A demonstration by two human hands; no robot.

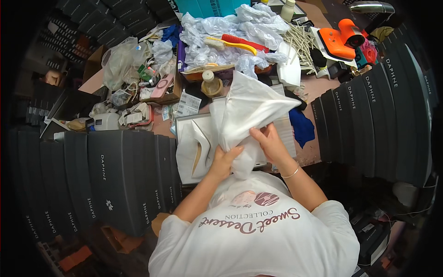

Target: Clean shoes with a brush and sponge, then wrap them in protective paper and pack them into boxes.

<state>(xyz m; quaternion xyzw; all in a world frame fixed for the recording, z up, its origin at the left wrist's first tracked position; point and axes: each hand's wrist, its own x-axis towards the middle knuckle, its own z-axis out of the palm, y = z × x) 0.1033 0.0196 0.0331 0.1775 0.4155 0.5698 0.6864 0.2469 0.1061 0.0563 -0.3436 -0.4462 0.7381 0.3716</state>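
In front of my chest I hold a white soft cloth-like bag, creased and spread out, with one corner pointing away and another to the right. My left hand grips its lower left part, thumb on top. The right hand pinches its lower right part between thumb and fingers. Whether anything lies inside the bag I cannot tell. Just left of it, a white high-heeled shoe lies on its side on white lining in an open shoe box. The bag hides much of the box.
Dark shoe boxes are stacked on the left, and more boxes on the right. Beyond lie crumpled plastic bags, a yellow-handled brush, a bottle, an orange tool, white sticks and a blue cloth.
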